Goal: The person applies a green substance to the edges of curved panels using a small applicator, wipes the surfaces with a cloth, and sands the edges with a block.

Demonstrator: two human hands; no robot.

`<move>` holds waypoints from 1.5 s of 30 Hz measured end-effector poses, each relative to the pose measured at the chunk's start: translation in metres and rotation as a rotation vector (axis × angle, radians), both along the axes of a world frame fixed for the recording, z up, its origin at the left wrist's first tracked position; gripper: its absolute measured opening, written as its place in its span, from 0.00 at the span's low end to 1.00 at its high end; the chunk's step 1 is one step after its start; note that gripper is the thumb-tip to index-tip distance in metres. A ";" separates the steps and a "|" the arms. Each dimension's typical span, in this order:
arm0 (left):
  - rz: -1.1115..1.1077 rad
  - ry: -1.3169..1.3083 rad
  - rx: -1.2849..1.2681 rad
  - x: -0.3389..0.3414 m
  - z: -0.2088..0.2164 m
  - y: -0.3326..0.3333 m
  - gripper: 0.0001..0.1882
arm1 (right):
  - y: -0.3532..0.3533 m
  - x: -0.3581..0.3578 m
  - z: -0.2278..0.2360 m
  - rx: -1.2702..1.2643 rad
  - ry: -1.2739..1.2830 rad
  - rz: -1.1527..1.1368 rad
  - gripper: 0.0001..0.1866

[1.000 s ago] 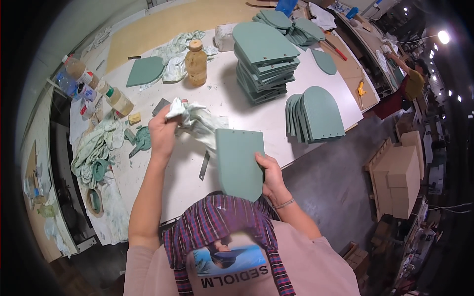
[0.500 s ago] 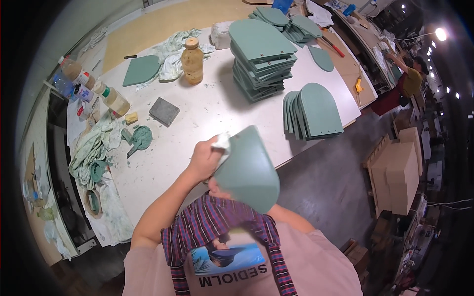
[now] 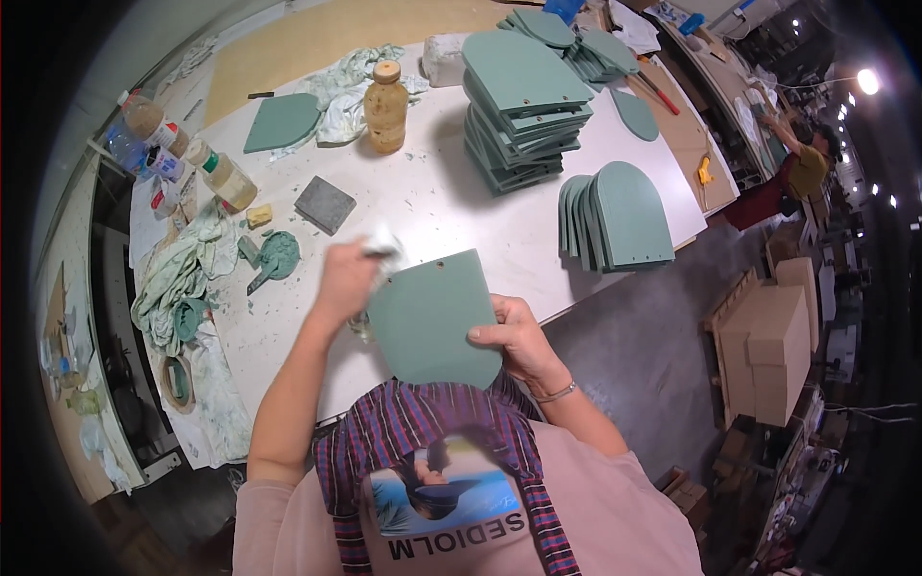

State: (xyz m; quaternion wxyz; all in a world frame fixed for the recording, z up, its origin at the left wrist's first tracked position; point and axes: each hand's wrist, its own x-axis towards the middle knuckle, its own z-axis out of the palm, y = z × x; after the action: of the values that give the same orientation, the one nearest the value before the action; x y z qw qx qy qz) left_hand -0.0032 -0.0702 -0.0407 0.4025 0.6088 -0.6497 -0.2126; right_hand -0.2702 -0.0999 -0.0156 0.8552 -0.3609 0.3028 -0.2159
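Note:
A green panel (image 3: 434,322) with one rounded end is held in front of my apron, its straight edge with two small holes pointing away from me. My right hand (image 3: 521,341) grips its right edge, thumb on the upper face and fingers beneath. Just off the panel's upper left corner, my left hand (image 3: 343,280) is closed on a crumpled white cloth (image 3: 385,242), which is smeared by motion. Whether the cloth touches the panel, I cannot tell.
A tall stack of green panels (image 3: 526,82) and a leaning row of panels (image 3: 629,216) stand at the table's right. Leftward are a grey block (image 3: 325,205), green putty (image 3: 279,255), a brown bottle (image 3: 386,110) and stained rags (image 3: 182,278). A co-worker (image 3: 807,163) is far right.
The panel has turned so its holed edge faces away and its upper face shows. My left hand with the cloth has moved left, and my right hand has come into view on the panel's right edge.

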 end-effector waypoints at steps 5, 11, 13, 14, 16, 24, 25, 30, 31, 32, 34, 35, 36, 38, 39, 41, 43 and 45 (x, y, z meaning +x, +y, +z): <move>0.182 0.200 -0.017 -0.009 0.043 -0.012 0.07 | 0.002 0.006 0.004 0.074 -0.013 -0.100 0.20; -0.066 -0.296 0.129 -0.046 0.040 -0.011 0.10 | 0.002 -0.008 -0.001 0.068 0.001 -0.164 0.15; 0.057 -0.246 0.103 -0.027 0.004 0.003 0.09 | 0.002 -0.018 -0.004 0.089 0.018 -0.285 0.16; 0.042 -0.249 0.108 -0.016 -0.009 0.009 0.09 | -0.001 -0.020 -0.002 0.096 0.017 -0.299 0.16; 0.198 -0.059 0.235 -0.004 -0.018 0.018 0.07 | -0.009 -0.021 -0.001 0.074 -0.083 -0.475 0.17; 0.126 -0.081 -0.156 -0.047 0.037 0.002 0.22 | -0.028 -0.002 0.001 0.008 -0.053 -0.560 0.17; 0.185 -0.084 -0.199 -0.041 0.023 -0.001 0.22 | -0.027 0.000 0.003 0.008 -0.055 -0.549 0.17; 0.281 -0.338 0.045 -0.008 -0.005 -0.013 0.27 | -0.034 -0.015 0.003 -0.053 -0.177 -0.535 0.17; 0.248 -0.073 0.047 -0.011 -0.003 -0.011 0.27 | -0.036 -0.018 0.002 -0.054 -0.177 -0.540 0.17; 0.213 0.191 0.050 -0.013 0.001 -0.010 0.28 | -0.037 -0.021 0.002 -0.058 -0.178 -0.541 0.17; 0.066 0.712 0.182 -0.032 0.019 -0.004 0.25 | -0.035 -0.020 0.000 -0.058 -0.184 -0.538 0.17; 0.015 0.788 0.231 -0.039 0.022 -0.001 0.24 | -0.034 -0.018 -0.002 -0.059 -0.182 -0.508 0.17; -0.036 0.865 0.280 -0.045 0.025 0.002 0.23 | -0.032 -0.015 -0.001 -0.060 -0.179 -0.477 0.17; -0.067 0.812 0.365 -0.052 0.028 0.007 0.21 | -0.024 -0.005 0.000 -0.066 -0.155 -0.458 0.16; -0.054 0.971 0.329 -0.053 0.028 0.009 0.20 | -0.021 -0.001 0.001 -0.074 -0.127 -0.445 0.16; 0.028 1.085 0.226 -0.050 0.022 0.010 0.17 | -0.019 -0.001 -0.004 -0.127 -0.024 -0.373 0.15; 0.045 1.029 0.213 -0.036 0.022 0.009 0.17 | -0.023 -0.007 -0.011 -0.183 0.122 -0.176 0.17; 0.055 0.984 0.201 -0.025 0.020 0.008 0.17 | -0.019 -0.002 -0.004 -0.145 0.087 -0.164 0.13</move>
State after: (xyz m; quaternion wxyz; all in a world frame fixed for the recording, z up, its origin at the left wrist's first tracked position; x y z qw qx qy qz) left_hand -0.0282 -0.0622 -0.0212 0.6059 0.4893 -0.3429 -0.5253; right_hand -0.2723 -0.1194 -0.0192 0.7923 -0.4051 0.3519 -0.2905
